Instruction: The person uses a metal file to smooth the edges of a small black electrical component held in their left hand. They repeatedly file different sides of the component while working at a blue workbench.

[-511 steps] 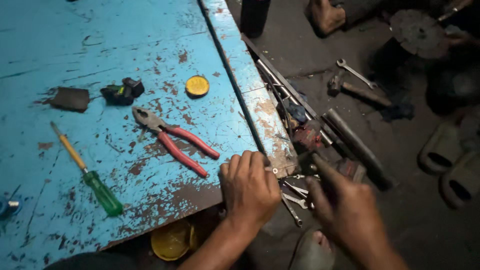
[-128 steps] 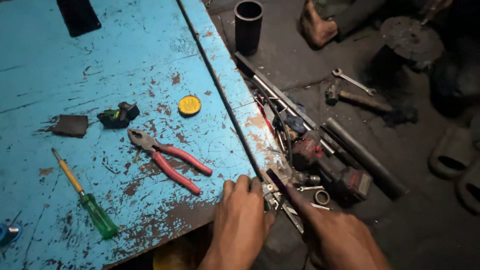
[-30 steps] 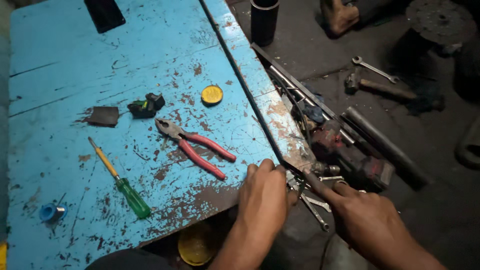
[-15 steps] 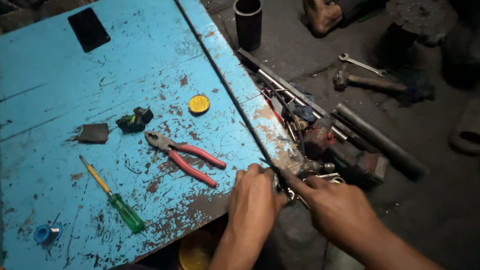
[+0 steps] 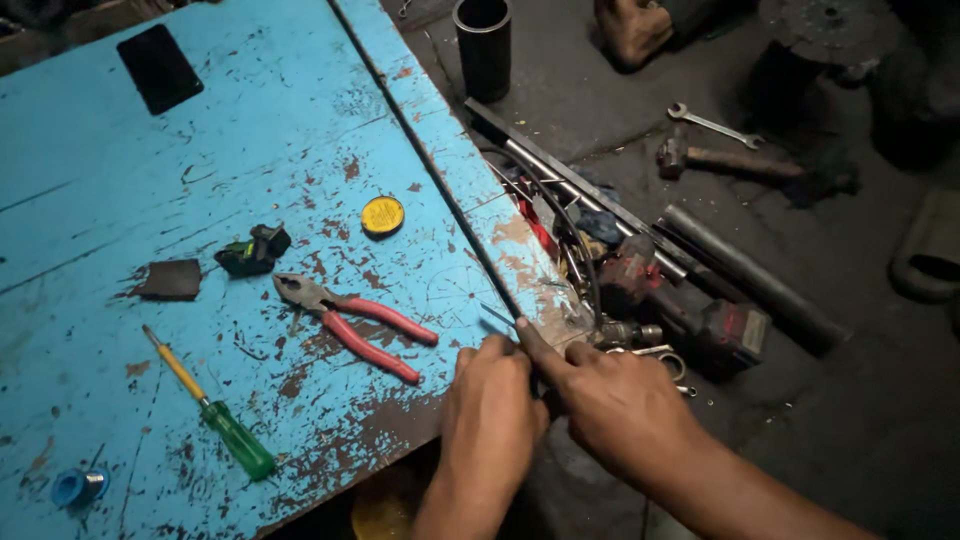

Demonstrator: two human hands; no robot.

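Both hands meet at the near edge of the blue table. Left hand is curled, fingers closed at the table edge; whether it grips anything cannot be told. Right hand is closed with the forefinger stretched out, pinching a thin metal rod at its near end. Rod lies over the worn table edge, just beside both hands, long axis running from the fingers up and left, tip pointing toward the tabletop.

Just left of the hands: red-handled pliers, jaws pointing up-left, handles toward the hands. Nearer the lower left, a screwdriver with green and yellow handle, and a small blue cap near the corner.

Right of the hands, off the table: a red power drill in a heap of wires and bars, crowding the right hand's side.

Farther up the table: yellow round tin lid, small black-green part, dark flat patch, black phone. On the floor beyond: black cylinder, hammer, wrench.
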